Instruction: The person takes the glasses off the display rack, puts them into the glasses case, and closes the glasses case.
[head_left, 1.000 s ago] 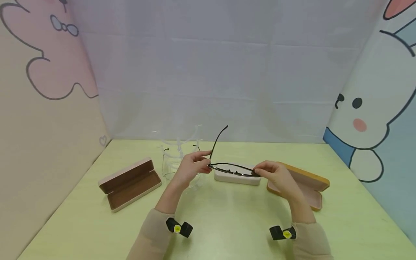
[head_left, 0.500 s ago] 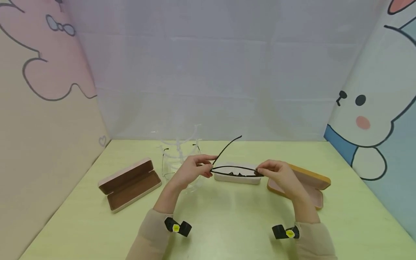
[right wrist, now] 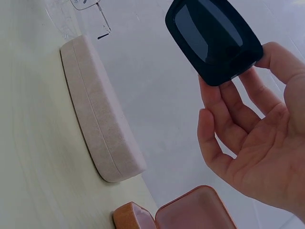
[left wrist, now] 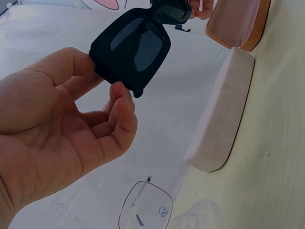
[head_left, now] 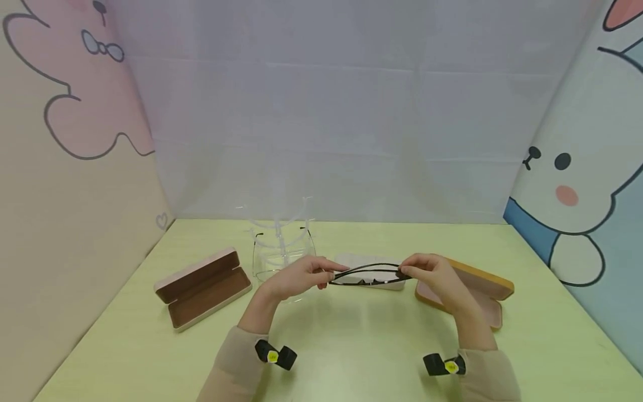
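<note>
A pair of black sunglasses [left wrist: 136, 47] is held up above the table between both hands. My left hand [head_left: 301, 275] pinches one outer end of the front between thumb and fingers. At the other end my right hand [head_left: 436, 274] pinches the frame near the hinge. In the head view both temple arms lie folded in behind the lenses. The right wrist view shows one dark lens [right wrist: 209, 31] close up. Behind the sunglasses lies a closed pale glasses case [left wrist: 224, 114].
An open cream case with brown lining [head_left: 203, 290] lies on the left. On the right an open orange case [head_left: 494, 285] sits partly behind the right hand. A clear display stand [head_left: 278, 231] holds thin wire-framed glasses [left wrist: 145, 205] behind the left hand.
The raised temple arm on the left has folded down and inward behind the lenses. Both hands have lowered slightly and shifted a little right with the sunglasses.
</note>
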The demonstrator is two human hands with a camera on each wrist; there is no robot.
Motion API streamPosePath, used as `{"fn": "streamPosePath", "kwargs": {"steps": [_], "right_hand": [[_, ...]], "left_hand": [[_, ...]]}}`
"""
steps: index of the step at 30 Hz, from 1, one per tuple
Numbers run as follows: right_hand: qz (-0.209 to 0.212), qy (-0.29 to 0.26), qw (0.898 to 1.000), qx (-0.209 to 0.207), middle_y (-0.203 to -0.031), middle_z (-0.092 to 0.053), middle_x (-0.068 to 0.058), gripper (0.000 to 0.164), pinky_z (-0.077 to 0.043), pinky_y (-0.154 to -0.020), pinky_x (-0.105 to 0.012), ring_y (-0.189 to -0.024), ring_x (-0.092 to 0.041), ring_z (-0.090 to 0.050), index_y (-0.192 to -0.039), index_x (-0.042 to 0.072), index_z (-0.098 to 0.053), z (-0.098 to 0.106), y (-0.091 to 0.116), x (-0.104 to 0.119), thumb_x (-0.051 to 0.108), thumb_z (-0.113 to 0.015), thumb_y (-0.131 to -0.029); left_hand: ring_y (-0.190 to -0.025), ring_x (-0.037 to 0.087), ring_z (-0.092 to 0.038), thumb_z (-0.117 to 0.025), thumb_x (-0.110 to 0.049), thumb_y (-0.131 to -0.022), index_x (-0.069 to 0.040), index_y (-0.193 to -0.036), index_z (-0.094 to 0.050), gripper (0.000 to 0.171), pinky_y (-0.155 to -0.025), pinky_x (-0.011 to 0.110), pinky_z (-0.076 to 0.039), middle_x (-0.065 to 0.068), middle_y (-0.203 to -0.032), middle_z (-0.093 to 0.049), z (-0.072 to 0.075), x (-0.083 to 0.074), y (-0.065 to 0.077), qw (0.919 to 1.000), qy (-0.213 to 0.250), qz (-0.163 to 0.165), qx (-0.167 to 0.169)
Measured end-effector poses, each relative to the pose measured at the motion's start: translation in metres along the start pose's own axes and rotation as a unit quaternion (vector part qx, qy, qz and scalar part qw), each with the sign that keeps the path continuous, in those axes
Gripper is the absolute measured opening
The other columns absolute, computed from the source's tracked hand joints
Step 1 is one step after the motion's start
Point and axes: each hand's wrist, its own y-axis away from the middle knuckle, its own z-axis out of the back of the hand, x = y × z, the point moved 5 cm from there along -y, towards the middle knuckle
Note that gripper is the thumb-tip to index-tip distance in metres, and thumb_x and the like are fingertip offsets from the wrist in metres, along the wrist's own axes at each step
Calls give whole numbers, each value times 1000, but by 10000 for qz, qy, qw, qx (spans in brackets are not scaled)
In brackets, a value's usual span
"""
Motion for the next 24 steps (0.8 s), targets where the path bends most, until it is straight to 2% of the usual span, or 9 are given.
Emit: {"fn": "streamPosePath", "kwargs": {"steps": [2,4,6,8,12,15,18,21,24], "right_hand": [[27,23,10000,9,-87,-64,12,27,-39,-86,-24,-90,-6,-55,-95,-6,-62,0,0,0,20,-60,-88],[27,29,10000,-31,-87,-63,12,28,-39,-86,-25,-90,-6,-55,-96,-7,-62,0,-1,0,20,-60,-88],[-27,-18,9999,-98,-87,-64,12,29,-38,-87,-24,-90,-6,-55,-97,-7,-62,1,-3,-2,20,-59,-88],[-64,-65,9998,-189,-87,-64,12,29,-39,-86,-23,-90,-5,-56,-98,-6,-61,1,-4,-4,21,-58,-89],[89,-163,9995,-267,-90,-63,12,31,-44,-81,-19,-90,-2,-57,-101,-7,-58,2,-8,-7,22,-53,-93],[428,-112,9990,-42,-99,-61,7,35,-47,-81,-18,-94,-2,-57,-108,-10,-55,2,-7,-7,22,-46,-96],[646,63,9975,274,-112,-56,3,37,-46,-84,-18,-99,-5,-57,-117,-9,-50,2,-3,-6,21,-41,-98],[720,232,9963,418,-119,-51,0,37,-45,-85,-17,-101,-7,-57,-125,-6,-46,4,2,-6,20,-41,-98],[688,313,9968,271,-118,-51,4,38,-46,-84,-17,-99,-6,-57,-127,-5,-45,9,8,-7,19,-45,-96]], "left_hand": [[-70,23,-46,-45,-15,-96,-20,-123,-58,31,-57,26,-31,5,-78,-52,-1,1,0,9999,-17,-34,114],[-73,26,-49,-46,-15,-95,-18,-123,-58,31,-61,27,-36,7,-81,-54,-1,1,-1,9999,81,-59,76],[-78,28,-53,-46,-15,-95,-18,-124,-58,31,-69,28,-41,6,-81,-55,0,0,-3,9998,191,-60,-85],[-78,25,-55,-46,-15,-95,-16,-124,-58,31,-76,30,-43,4,-79,-55,1,-1,-5,9989,321,-56,-325],[-76,17,-56,-47,-15,-95,-10,-121,-59,29,-81,34,-46,1,-80,-56,4,-5,-8,9942,720,36,-801],[-75,16,-56,-47,-13,-95,-5,-118,-60,28,-82,41,-47,4,-81,-57,7,-3,-9,9877,1093,134,-1108],[-72,16,-55,-48,-15,-95,-3,-115,-62,28,-81,44,-47,4,-80,-57,9,6,-14,9809,1373,252,-1355],[-71,16,-54,-50,-18,-94,0,-112,-63,28,-79,43,-48,1,-80,-58,11,14,-21,9709,1717,296,-1644],[-70,18,-55,-53,-19,-92,2,-107,-63,28,-74,35,-50,0,-79,-58,9,14,-30,9598,2041,344,-1895]]}}
